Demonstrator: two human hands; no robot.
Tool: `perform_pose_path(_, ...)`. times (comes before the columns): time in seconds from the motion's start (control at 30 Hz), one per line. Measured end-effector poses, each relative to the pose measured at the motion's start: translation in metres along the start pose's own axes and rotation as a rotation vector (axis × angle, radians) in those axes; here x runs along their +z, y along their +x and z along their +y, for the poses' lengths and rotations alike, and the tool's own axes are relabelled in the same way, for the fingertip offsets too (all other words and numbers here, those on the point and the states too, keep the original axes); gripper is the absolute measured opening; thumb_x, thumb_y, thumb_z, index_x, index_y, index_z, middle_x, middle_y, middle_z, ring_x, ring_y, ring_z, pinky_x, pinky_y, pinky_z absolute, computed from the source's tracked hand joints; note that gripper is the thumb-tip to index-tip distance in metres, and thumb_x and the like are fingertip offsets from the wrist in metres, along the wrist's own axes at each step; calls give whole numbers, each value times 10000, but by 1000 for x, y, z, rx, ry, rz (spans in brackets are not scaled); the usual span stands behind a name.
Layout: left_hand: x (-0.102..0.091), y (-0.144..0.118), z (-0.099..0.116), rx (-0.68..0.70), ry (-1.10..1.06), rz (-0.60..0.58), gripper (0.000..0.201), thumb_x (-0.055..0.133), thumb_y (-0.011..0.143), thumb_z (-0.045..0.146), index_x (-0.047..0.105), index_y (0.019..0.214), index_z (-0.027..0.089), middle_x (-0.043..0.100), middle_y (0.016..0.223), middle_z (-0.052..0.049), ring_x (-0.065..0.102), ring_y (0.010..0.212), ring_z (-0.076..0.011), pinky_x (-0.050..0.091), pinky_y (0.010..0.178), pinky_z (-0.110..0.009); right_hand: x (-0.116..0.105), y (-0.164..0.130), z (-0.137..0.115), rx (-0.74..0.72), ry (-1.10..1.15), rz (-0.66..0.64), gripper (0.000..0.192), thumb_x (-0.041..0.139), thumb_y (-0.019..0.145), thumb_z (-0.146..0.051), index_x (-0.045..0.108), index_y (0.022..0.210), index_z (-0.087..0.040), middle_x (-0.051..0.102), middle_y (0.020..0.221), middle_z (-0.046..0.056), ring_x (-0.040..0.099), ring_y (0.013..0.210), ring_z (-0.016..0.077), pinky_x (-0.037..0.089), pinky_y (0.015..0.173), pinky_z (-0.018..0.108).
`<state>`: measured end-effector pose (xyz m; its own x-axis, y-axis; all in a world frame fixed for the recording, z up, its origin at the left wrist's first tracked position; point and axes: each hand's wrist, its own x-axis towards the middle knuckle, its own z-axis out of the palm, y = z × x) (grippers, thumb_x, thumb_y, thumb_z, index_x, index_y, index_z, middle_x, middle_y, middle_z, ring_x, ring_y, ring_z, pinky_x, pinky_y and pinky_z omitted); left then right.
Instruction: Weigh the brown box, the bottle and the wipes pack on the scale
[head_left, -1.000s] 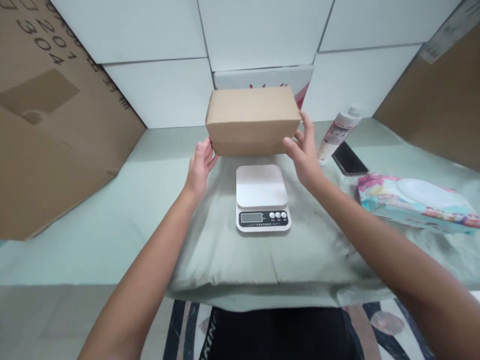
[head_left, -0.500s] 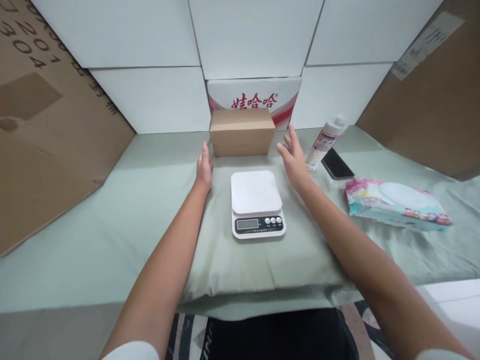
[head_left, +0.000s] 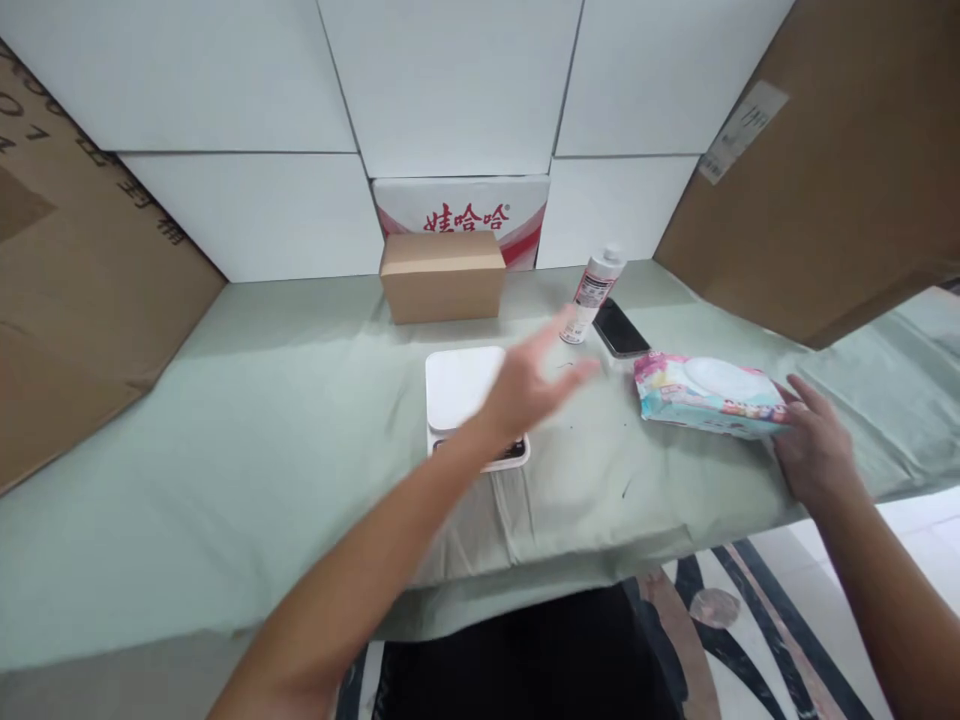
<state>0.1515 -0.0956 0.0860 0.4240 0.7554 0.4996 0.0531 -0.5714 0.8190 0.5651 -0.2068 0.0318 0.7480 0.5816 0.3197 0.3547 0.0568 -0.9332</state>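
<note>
From the head camera I see my right hand (head_left: 814, 450) resting open at the near right end of a soft plastic pack of wet wipes (head_left: 709, 395) printed in pink and turquoise with a white oval lid; the fingers lie spread against its edge, touching it but not closed around it. The pack lies flat on the pale green cloth (head_left: 262, 430) that covers the table, to the right of the middle. My left hand (head_left: 536, 385) hangs in the air over the cloth with fingers spread wide and holding nothing; it is blurred, and it sits in front of the right part of a white digital kitchen scale (head_left: 459, 390), hiding most of its dark display strip. Its fingertips point toward the wipes pack but stay clear of it. Behind the scale, a small plain brown cardboard box (head_left: 442, 276) stands closed near the white wall panels, just in front of a white and red carton with red lettering (head_left: 461, 208). To the right of that box a white spray bottle with a printed label (head_left: 591, 292) stands tilted, and a black phone (head_left: 621, 328) lies flat just beside it, between the bottle and the wipes. Large brown cardboard sheets (head_left: 810, 180) lean at both sides.
</note>
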Motion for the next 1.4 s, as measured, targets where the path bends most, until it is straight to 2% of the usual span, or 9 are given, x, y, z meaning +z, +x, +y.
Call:
perform_pose_path(0.1,93,23,16,-247,70,-355,1275,822,798,694,133,1742,184,133,1829,-191,156,1711,-373,318,1362,-530,23,-8,-12,210,234,-76,566,834,460,-528,811,994,-343,749,1219,192,755,1016,367,540,827,583)
perform_pose_path(0.17,134,40,9,-308,124,-444,1440,939,702,589,38,1742,166,71,1830,-229,91,1719,-391,319,1351,-563,35,-12,-21,246,317,-55,543,772,478,-499,822,982,-303,749,1171,184,742,1021,365,549,836,569)
perform_pose_path(0.33,156,56,-19,-206,101,-476,1302,955,716,510,177,1716,212,426,1663,-236,502,1530,-406,493,1206,-517,51,-22,-37,257,413,5,453,708,515,-461,820,910,-268,746,1023,151,734,965,366,578,799,565)
perform_pose_path(0.47,111,38,-14,-10,87,-418,1222,891,762,653,250,1710,226,420,1656,-218,507,1524,-395,496,1218,-496,69,-48,-72,169,450,-67,445,750,564,-499,833,939,-275,768,1092,156,728,1081,379,568,961,597)
perform_pose_path(0.6,21,8,1,245,163,-158,1203,806,758,787,317,1695,214,451,1669,-221,435,1578,-395,392,1313,-528,123,-89,-120,32,564,-258,481,800,654,-502,782,1075,-269,768,1215,127,728,1161,346,544,1101,579)
perform_pose_path(0.73,-74,-27,-3,227,291,73,1247,864,690,778,335,1696,263,550,1608,-196,525,1509,-408,430,1282,-562,203,-128,-149,-92,643,-488,505,757,826,-558,670,1238,-279,725,1323,94,711,1237,322,572,1110,554)
perform_pose_path(0.83,-117,-56,-22,141,287,181,1260,899,657,761,370,1687,265,584,1582,-188,572,1475,-406,470,1259,-544,249,-155,-152,-150,610,-617,532,723,903,-641,616,1309,-315,692,1380,69,681,1293,307,574,1130,519)
perform_pose_path(1.0,-129,-82,-49,-13,155,294,1271,925,622,755,425,1662,223,572,1601,-207,566,1484,-429,489,1251,-546,271,-180,-142,-106,553,-688,570,723,919,-676,601,1353,-327,661,1436,65,641,1350,307,539,1190,522)
perform_pose_path(1.4,-121,-81,-59,-92,46,243,1256,914,628,771,442,1649,213,542,1636,-221,506,1544,-430,459,1278,-547,266,-179,-129,-77,500,-692,652,726,906,-692,593,1441,-343,641,1471,72,604,1396,319,477,1252,566)
